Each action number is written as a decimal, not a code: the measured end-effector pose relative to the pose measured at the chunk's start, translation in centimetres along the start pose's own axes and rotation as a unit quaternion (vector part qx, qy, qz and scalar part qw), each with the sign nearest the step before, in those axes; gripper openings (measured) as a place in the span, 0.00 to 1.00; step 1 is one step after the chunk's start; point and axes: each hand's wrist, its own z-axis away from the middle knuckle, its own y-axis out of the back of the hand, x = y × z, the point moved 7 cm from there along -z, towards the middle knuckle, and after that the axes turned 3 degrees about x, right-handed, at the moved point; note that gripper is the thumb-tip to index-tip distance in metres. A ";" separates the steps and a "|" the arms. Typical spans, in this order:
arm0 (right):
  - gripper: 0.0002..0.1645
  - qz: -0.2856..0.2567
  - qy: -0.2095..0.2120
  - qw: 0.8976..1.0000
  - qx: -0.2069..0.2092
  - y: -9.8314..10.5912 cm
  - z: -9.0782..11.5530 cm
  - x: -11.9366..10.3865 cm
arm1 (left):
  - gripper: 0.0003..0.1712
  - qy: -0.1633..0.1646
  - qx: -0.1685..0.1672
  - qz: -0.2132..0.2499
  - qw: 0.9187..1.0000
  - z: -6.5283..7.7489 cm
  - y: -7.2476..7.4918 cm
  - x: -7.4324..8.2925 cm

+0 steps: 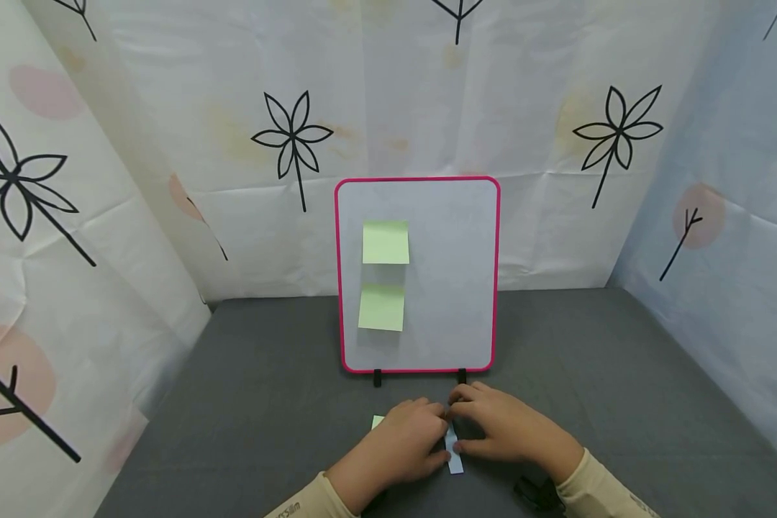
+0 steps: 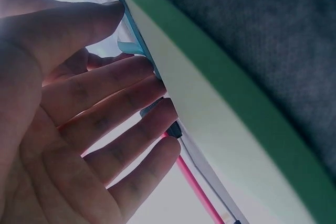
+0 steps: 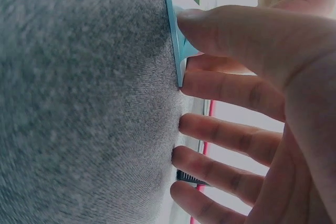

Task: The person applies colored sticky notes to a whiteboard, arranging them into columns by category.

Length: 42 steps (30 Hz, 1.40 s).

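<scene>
One partly curled pale-blue paper (image 1: 456,465)

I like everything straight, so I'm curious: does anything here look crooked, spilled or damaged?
Only slightly: the lower green note on the whiteboard tilts a little, out of line with the upper green note, which sits nearly straight. I see nothing spilled or damaged.

Over the near side of the surface (image 1: 265,403), the head camera looks forward and down to the far edge. Both wrist cameras peer in low and close, facing the whiteboard (image 1: 453,280); all three share its pink frame (image 1: 495,280) and the blue paper strip (image 1: 455,462).
</scene>
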 end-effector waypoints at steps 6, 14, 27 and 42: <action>0.17 0.013 0.009 1.000 0.009 -0.1 0.0 -0.1 | 0.10 0.001 0.005 -0.013 1.000 0.0 -0.1 0.0; 0.32 0.000 -0.019 1.000 -0.020 -0.2 0.0 0.1 | 0.11 0.003 0.010 -0.011 1.000 0.0 -0.2 0.0; 0.34 -0.014 -0.021 0.999 -0.022 -0.2 0.1 0.2 | 0.10 0.014 0.005 0.026 1.000 0.0 0.0 -0.1; 0.20 -0.043 0.006 0.999 -0.003 0.8 -0.2 0.0 | 0.16 0.004 -0.011 0.060 0.998 0.0 0.2 -0.4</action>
